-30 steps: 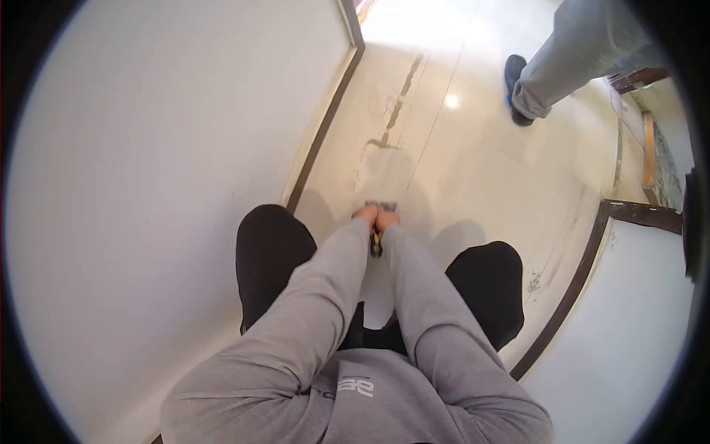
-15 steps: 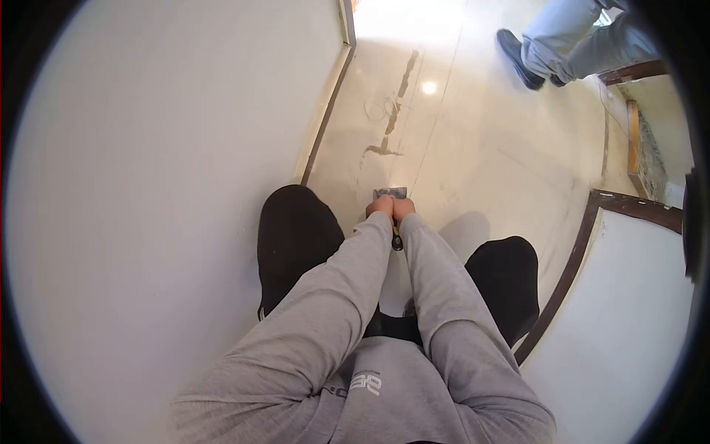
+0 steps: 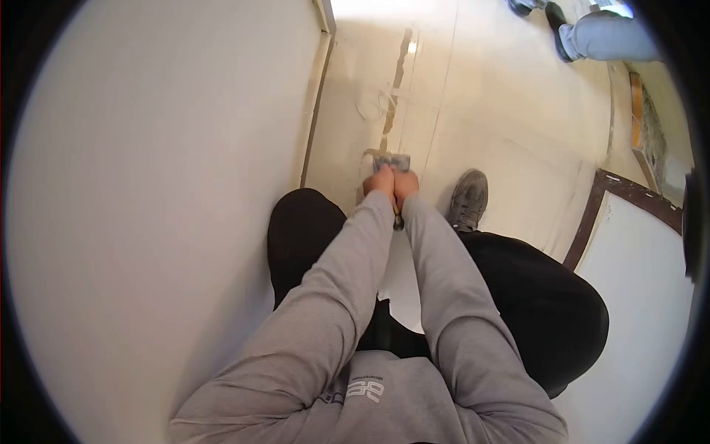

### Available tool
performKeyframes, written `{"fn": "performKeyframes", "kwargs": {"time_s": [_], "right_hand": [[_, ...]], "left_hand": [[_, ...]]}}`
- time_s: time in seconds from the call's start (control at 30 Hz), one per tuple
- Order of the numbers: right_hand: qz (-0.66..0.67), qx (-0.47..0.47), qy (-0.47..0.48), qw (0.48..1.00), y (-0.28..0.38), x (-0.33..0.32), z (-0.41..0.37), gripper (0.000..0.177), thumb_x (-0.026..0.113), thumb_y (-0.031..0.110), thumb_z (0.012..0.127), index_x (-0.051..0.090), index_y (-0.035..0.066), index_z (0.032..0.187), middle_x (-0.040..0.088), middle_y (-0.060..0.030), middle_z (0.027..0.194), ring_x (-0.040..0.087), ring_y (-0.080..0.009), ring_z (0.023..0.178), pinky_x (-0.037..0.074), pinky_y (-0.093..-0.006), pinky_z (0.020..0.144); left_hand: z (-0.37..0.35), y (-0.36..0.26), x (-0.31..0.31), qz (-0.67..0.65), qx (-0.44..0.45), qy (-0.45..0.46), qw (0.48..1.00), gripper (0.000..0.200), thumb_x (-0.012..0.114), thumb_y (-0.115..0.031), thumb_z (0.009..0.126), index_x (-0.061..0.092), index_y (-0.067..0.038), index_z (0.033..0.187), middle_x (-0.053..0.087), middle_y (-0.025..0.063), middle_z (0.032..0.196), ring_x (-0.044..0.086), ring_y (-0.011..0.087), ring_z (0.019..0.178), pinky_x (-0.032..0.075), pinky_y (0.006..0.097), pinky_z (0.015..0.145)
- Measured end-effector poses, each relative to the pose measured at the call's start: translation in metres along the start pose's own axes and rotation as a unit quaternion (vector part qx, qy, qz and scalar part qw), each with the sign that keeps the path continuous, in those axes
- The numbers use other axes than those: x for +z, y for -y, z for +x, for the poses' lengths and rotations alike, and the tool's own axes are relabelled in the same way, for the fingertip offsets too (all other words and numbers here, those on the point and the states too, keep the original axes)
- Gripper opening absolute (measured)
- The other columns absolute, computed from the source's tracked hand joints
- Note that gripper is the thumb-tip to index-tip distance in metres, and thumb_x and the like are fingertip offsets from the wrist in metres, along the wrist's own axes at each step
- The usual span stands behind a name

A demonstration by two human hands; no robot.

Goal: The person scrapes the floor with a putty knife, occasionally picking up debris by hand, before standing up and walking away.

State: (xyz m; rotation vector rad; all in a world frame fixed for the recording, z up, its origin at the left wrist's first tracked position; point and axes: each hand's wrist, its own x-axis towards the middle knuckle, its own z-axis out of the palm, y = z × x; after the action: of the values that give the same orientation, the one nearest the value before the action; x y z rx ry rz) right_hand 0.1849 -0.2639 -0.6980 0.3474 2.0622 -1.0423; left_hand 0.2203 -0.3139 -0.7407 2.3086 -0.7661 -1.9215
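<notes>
Both my hands are closed around one scraper (image 3: 400,162), side by side, with arms stretched forward. My left hand (image 3: 379,182) grips it on the left and my right hand (image 3: 405,183) on the right. Its wide flat metal blade points away from me, down at the tiled floor (image 3: 503,111). The handle's dark and yellow end shows below my wrists; my fingers hide the rest. Right at the blade is the near end of a rough brownish strip of residue (image 3: 400,74), which runs away from me along the floor.
A white wall (image 3: 163,148) with dark edging stands close on my left. At right are a brown-framed white panel (image 3: 636,251) and a wooden piece (image 3: 637,111). Another person's leg (image 3: 606,37) is at the upper right. My right shoe (image 3: 470,198) rests on the floor.
My hands and the scraper have moved forward to the near end of the residue strip. My right knee has swung outward, exposing my shoe. The other person has stepped farther off.
</notes>
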Motion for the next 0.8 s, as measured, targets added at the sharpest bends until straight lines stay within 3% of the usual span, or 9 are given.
{"fn": "performKeyframes", "kwargs": {"time_s": [0.17,0.23,0.27,0.33,0.43,0.5,0.6,0.7,0.8], "right_hand": [[0.113,0.045,0.028,0.992,0.023,0.007,0.008,0.042,0.065,0.029,0.084,0.064,-0.007,0.105,0.067,-0.0255,0.101,0.066,-0.0365,0.095,0.05,-0.041,0.081],[0.074,0.051,0.016,0.996,0.011,0.001,-0.002,0.045,0.066,0.033,0.084,0.065,-0.007,0.104,0.067,-0.0262,0.102,0.066,-0.0368,0.095,0.05,-0.0414,0.081],[-0.006,0.05,0.006,0.999,0.007,-0.006,-0.016,0.046,0.066,0.034,0.084,0.065,-0.008,0.105,0.066,-0.0267,0.104,0.066,-0.037,0.096,0.05,-0.0413,0.081],[-0.114,0.033,0.004,0.993,0.008,-0.012,-0.019,0.049,0.064,0.036,0.084,0.065,-0.009,0.104,0.066,-0.0279,0.104,0.066,-0.038,0.096,0.051,-0.0408,0.081],[0.023,0.06,0.062,0.996,0.0,0.006,0.03,0.051,0.062,0.037,0.085,0.064,-0.01,0.102,0.067,-0.0279,0.1,0.066,-0.0386,0.095,0.052,-0.0403,0.08],[0.004,0.107,0.117,0.987,-0.016,-0.005,0.028,0.051,0.061,0.038,0.086,0.065,-0.01,0.1,0.067,-0.0274,0.097,0.066,-0.0398,0.093,0.052,-0.0404,0.079],[-0.009,0.005,0.019,1.0,-0.041,0.012,0.037,0.055,0.058,0.042,0.086,0.065,-0.011,0.098,0.065,-0.0302,0.1,0.065,-0.0407,0.097,0.051,-0.043,0.082],[-0.085,-0.04,0.037,0.995,-0.013,-0.001,0.017,0.055,0.059,0.043,0.085,0.065,-0.009,0.101,0.065,-0.031,0.102,0.064,-0.0411,0.099,0.05,-0.0434,0.083],[-0.05,0.043,0.074,0.995,-0.015,0.012,0.061,0.051,0.057,0.04,0.087,0.065,-0.008,0.102,0.065,-0.0302,0.103,0.063,-0.0417,0.101,0.05,-0.0431,0.083]], "left_hand": [[-0.042,-0.042,-0.008,0.037,0.025,0.029,0.999,0.038,0.063,-0.017,0.079,0.059,0.01,0.105,0.065,0.0195,0.105,0.065,0.0273,0.094,0.054,0.0373,0.077],[-0.055,-0.035,-0.014,0.226,0.049,-0.064,0.971,0.047,0.061,-0.031,0.081,0.065,0.01,0.103,0.065,0.0243,0.112,0.064,0.032,0.105,0.05,0.0366,0.087],[-0.057,-0.031,-0.019,0.227,0.049,-0.062,0.971,0.047,0.061,-0.031,0.081,0.065,0.01,0.103,0.065,0.0243,0.112,0.064,0.032,0.105,0.05,0.0366,0.087],[-0.055,-0.026,-0.021,0.253,0.048,-0.049,0.965,0.038,0.063,-0.022,0.078,0.062,0.009,0.101,0.066,0.0181,0.104,0.065,0.0262,0.091,0.053,0.0393,0.074],[-0.041,-0.038,-0.006,0.079,0.015,0.021,0.997,0.04,0.062,-0.024,0.079,0.063,0.009,0.101,0.066,0.0197,0.106,0.065,0.0259,0.092,0.053,0.0398,0.073],[-0.041,-0.021,-0.013,0.145,0.013,0.024,0.989,0.043,0.061,-0.024,0.078,0.063,0.01,0.103,0.066,0.0212,0.108,0.065,0.0252,0.094,0.053,0.0394,0.072],[-0.03,-0.03,-0.005,0.157,0.058,-0.022,0.986,0.044,0.061,-0.024,0.077,0.062,0.011,0.103,0.067,0.0212,0.106,0.065,0.0265,0.095,0.053,0.0386,0.075],[-0.043,-0.028,-0.014,0.191,0.058,-0.02,0.98,0.047,0.061,-0.024,0.076,0.06,0.013,0.106,0.066,0.022,0.109,0.064,0.0298,0.098,0.051,0.0363,0.081],[-0.049,-0.048,-0.004,0.086,0.005,0.026,0.996,0.044,0.061,-0.021,0.074,0.062,0.011,0.104,0.066,0.0212,0.108,0.064,0.0301,0.097,0.051,0.0373,0.079]]}}
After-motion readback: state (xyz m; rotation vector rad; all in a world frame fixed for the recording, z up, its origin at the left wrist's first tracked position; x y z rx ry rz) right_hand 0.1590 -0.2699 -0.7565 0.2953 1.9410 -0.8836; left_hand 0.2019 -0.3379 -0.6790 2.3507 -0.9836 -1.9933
